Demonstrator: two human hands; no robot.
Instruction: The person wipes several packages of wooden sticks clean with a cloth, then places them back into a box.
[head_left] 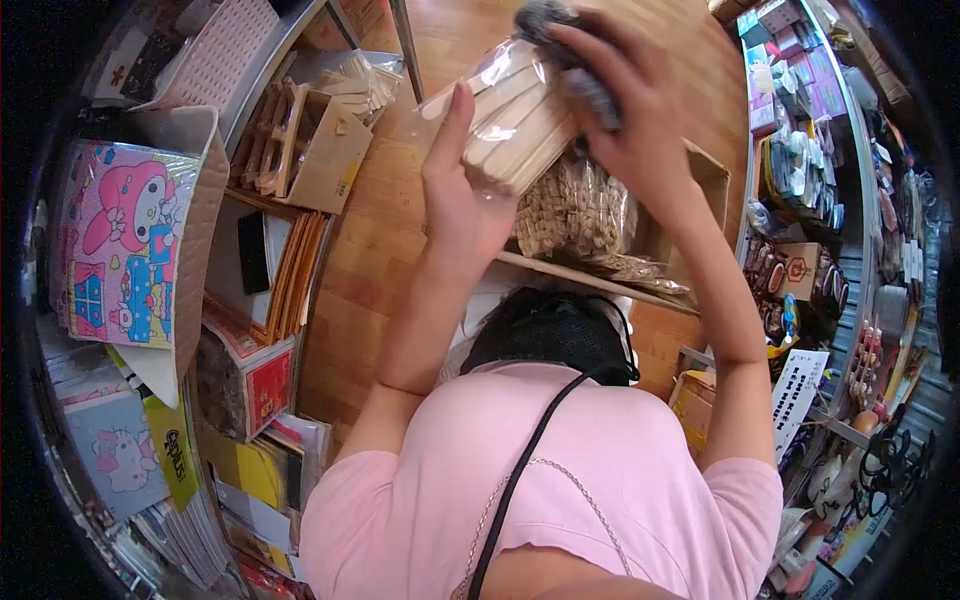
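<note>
My left hand [466,190] is closed around a clear plastic pack of wooden craft sticks [520,125], with the thumb along its left side. A crumpled dark grey cloth [592,98] is bunched in my right hand [640,120], whose fingers curl over it at the pack's upper right edge. Beneath both hands stands an open cardboard box [705,170]. Inside it lie clear bags of light brown, woven-looking pieces [575,205], partly hidden by the pack and my right hand.
At left, shelves hold a cardboard box [335,150] of wooden items, cartoon-printed goods [125,240] and a dark phone-like slab [254,252]. Packed shelves [800,150] line the right side. Wooden floor [350,300] lies between. A black bag [545,335] hangs at my front.
</note>
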